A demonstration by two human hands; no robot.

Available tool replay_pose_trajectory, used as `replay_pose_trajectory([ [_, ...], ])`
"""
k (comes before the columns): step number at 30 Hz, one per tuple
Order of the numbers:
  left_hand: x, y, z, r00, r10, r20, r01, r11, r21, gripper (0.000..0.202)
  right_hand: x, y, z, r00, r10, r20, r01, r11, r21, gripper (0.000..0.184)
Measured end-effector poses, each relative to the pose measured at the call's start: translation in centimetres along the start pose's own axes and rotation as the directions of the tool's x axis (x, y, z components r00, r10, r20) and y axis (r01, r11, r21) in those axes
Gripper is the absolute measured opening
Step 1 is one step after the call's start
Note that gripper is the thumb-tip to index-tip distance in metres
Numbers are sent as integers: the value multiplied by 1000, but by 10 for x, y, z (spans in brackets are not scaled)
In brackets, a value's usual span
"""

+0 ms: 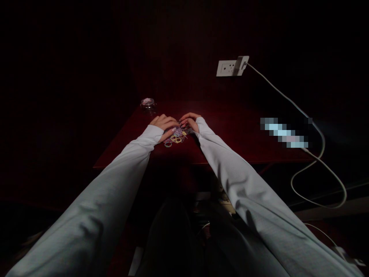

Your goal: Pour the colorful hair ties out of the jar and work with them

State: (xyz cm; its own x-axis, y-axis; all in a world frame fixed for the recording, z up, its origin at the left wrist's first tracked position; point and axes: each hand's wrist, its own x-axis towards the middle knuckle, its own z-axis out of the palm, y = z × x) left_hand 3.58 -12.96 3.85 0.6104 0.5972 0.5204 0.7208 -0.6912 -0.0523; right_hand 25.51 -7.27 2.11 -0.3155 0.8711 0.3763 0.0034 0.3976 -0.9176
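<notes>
A small pile of colourful rings that look like hair ties (176, 139), in yellow, purple, green and pink, lies on the dark red table (230, 148). My left hand (164, 124) rests at the pile's left and far side, fingers stretched out and thumb apart. From the right, my right hand (189, 120) reaches to the same pile with its fingers bent and apart. The two hands' fingertips come close together over the far edge of the pile, and part of it is hidden beneath them. No held thing shows in either hand.
A clear glass jar (148, 105) with something pink at its top stands at the back left of the table. On the wall is a white socket (227, 68) with a charger (241, 65). Its white cable (288, 99) loops down past a blurred-out object (284, 132) at the right.
</notes>
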Motion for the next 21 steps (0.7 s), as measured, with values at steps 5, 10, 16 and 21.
replay_pose_trajectory([
  [5,1,3,0,996,83,16,-84,996,6,44,-6,-3,-8,992,-118,42,124,958,-259,14],
  [10,2,1,1,996,87,9,-88,996,32,44,-15,-8,-10,962,-155,225,231,902,-364,14],
  [16,2,-3,4,998,58,-31,-56,997,49,46,-15,-6,-13,935,-123,334,291,803,-521,20],
  [21,2,-4,5,999,28,-36,-26,998,52,47,-11,1,-11,939,-94,330,290,730,-619,23],
])
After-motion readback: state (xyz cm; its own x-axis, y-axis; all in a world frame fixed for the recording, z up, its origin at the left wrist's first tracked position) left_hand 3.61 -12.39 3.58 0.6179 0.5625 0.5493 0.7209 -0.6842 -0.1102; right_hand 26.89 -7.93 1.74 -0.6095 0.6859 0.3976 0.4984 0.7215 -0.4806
